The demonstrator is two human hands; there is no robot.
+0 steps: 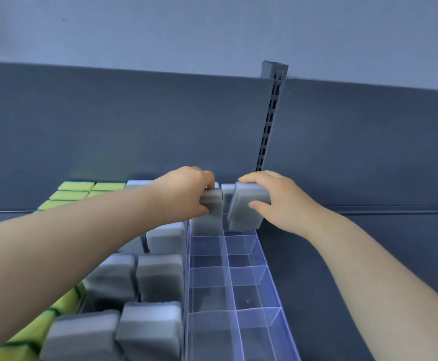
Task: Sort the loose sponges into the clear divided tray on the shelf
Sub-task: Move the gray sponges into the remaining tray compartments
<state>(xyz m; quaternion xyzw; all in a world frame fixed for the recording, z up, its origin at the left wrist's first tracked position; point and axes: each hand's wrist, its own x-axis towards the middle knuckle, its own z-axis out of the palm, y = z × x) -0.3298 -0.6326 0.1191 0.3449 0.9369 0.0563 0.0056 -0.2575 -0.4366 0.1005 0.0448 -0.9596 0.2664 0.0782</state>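
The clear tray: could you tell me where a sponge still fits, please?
Free: both clear tray columns nearer than the sponges gripped by the left hand and right hand; the bare shelf to its right. Crowded: loose grey sponges on its left.

Left hand point(186, 195) and right hand point(277, 204) outstretched, curled, side by side.

One head-worn wide-angle view looks forward and slightly down along both forearms point(56, 243), close enough that they fill the lower corners. The fingers point(208, 178) sit near mid-frame, and the tray point(272, 277) runs from just below them to the bottom edge. Beyond the fingers rise the shelf's back panel point(108, 126) and the wall point(212, 27).
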